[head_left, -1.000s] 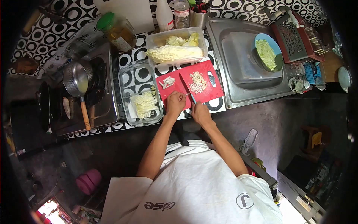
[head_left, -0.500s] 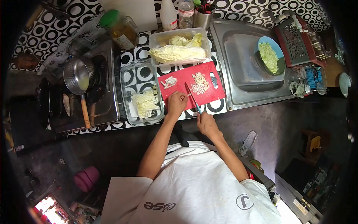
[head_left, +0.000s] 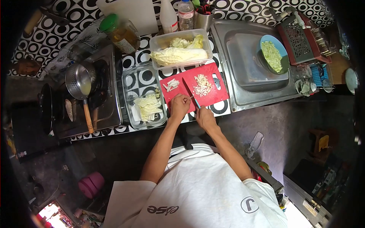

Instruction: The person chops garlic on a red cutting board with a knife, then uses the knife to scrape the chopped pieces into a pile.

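My right hand [head_left: 206, 117] is wrapped round the light-blue handle of a knife [head_left: 188, 88], its dark blade angled up and left across the red cutting board [head_left: 176, 75]. Close beside the blade, my left hand [head_left: 180, 105] pinches a thin white vegetable strip [head_left: 191, 97], mostly covered by the fingers. Right of the blade lies a heap of chopped white vegetable pieces [head_left: 202, 85]. To its left, a small bunch of longer white strips [head_left: 172, 84] rests on the board.
A glass dish [head_left: 125, 81] with cut cabbage leaves [head_left: 147, 108] stands left of the board. Behind is a plastic container [head_left: 155, 42] holding napa cabbage [head_left: 178, 56]. On the right, a blue bowl [head_left: 283, 49] of shredded greens sits at the sink [head_left: 243, 103]. A saucepan [head_left: 78, 81] occupies the stove.
My right hand and the knife have shifted left, and the blade now slants more toward the left strips. My left hand stays in nearly the same place.
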A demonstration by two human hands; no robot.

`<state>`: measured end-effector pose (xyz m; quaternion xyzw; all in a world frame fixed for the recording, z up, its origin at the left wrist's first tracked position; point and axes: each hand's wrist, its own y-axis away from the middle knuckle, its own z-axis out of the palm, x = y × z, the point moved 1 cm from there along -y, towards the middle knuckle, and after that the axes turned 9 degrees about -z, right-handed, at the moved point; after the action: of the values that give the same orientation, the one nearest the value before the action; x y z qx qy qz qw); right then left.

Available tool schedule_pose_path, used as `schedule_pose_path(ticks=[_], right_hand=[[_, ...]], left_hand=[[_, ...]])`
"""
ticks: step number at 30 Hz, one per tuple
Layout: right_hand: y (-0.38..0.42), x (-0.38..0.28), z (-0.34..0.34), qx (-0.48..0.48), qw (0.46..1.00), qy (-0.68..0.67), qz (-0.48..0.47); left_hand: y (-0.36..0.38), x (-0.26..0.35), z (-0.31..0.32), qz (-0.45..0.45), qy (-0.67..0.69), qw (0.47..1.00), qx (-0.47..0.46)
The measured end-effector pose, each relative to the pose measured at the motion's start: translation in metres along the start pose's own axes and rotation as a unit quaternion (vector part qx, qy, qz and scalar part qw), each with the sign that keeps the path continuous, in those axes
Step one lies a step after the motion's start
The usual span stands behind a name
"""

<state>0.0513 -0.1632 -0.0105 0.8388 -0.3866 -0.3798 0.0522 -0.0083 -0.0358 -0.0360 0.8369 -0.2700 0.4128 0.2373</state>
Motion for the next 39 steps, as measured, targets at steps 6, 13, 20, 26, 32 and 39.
schedule_pose_path(ticks=[6, 13, 20, 26, 32, 39], right_hand=[[-0.007, -0.016, -0.016, -0.005, 1.0, -0.002, -0.01], [0.028, -0.021, -0.03, -0.052, 0.998, -0.022, 0.016], [0.043, 0.005, -0.003, -0.011, 0.999, -0.017, 0.03], [0.025, 0.002, 0.001, 0.006, 1.0, 0.002, 0.016], [-0.005, -0.005, 0.0, 0.011, 1.0, -0.012, -0.019], [0.013, -0.018, -0.031, -0.057, 0.998, -0.024, -0.001]], left_hand=[[0.0, -0.003, 0.001, 0.012, 0.015, 1.0, 0.011], [0.001, -0.001, 0.002, 0.002, 0.037, 0.999, 0.015], [0.0, 0.002, 0.0, -0.001, 0.019, 1.0, 0.005], [0.001, 0.0, 0.001, 0.011, 0.008, 1.0, 0.013], [0.002, -0.002, -0.004, 0.009, -0.012, 1.0, 0.004], [-0.001, -0.005, -0.001, -0.053, 0.026, 0.998, -0.013]])
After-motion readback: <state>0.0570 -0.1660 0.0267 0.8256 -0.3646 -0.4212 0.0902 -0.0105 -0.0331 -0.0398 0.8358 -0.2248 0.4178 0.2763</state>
